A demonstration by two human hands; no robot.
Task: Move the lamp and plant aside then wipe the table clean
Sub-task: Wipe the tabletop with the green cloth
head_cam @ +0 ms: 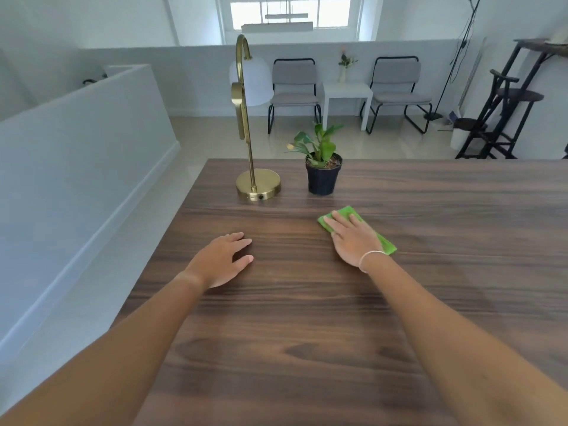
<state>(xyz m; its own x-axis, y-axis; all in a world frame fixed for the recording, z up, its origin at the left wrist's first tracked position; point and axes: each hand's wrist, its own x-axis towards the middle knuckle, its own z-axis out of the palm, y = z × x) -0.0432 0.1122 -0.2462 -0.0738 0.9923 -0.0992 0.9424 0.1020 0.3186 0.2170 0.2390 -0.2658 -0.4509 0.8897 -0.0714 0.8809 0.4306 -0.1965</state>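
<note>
A brass lamp [257, 186] with a white shade stands near the far left corner of the dark wooden table [430, 302]. Just to its right sits a small green plant in a black pot [322, 179]. A folded green cloth [347, 213] lies flat on the table in front of the plant. My right hand [353, 241] presses flat on top of the cloth, fingers spread. My left hand [224, 259] rests on the bare wood to the left, fingers loosely curled, holding nothing.
The table's left edge runs diagonally beside a white half wall [86, 167]. Beyond the far edge are two grey chairs [293, 87], a white side table [347, 96] and a dark wooden stand [504, 103] at the right.
</note>
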